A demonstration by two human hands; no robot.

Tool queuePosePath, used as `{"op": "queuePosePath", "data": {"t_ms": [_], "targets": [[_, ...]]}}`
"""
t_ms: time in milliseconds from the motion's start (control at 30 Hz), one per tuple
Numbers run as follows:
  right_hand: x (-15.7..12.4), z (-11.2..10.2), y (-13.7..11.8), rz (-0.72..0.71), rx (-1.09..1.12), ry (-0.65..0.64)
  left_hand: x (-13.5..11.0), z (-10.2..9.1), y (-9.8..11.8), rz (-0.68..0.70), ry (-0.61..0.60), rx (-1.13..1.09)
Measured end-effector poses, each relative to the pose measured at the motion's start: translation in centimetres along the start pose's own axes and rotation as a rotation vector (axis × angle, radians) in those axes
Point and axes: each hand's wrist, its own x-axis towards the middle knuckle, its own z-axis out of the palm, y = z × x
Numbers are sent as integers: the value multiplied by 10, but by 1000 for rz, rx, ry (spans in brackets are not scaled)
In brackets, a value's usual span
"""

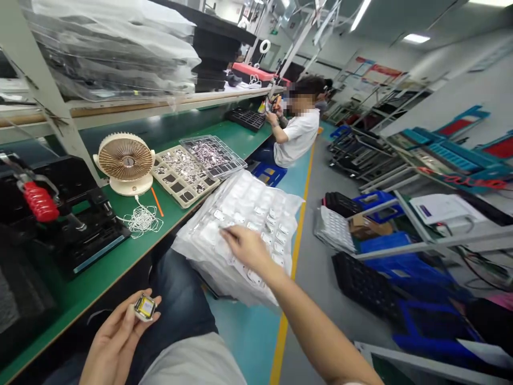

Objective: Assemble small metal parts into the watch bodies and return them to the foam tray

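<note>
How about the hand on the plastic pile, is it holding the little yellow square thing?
No, the right hand is touching the clear plastic pile, while the left hand holds the small yellow part.

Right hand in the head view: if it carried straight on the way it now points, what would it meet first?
The clear plastic pack of small white pieces. The right hand is right over it, and its fingertips seem to touch it, though depth is hard to judge.
</note>
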Motion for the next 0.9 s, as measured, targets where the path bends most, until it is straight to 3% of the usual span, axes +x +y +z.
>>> {"op": "queuePosePath", "data": {"t_ms": [133,300,467,733,900], "targets": [[56,-2,44,78,-123,-8,-3,16,-1,21,12,8],[92,21,45,92,-206,-76,-16,31,-4,78,59,26],[101,17,47,116,-205,-97,-19,26,-5,73,83,-6],[98,18,41,150,-207,-62,-16,30,-4,39,-4,16],[92,-3,31,156,-124,25,-16,32,-5,38,-35,9]]}}
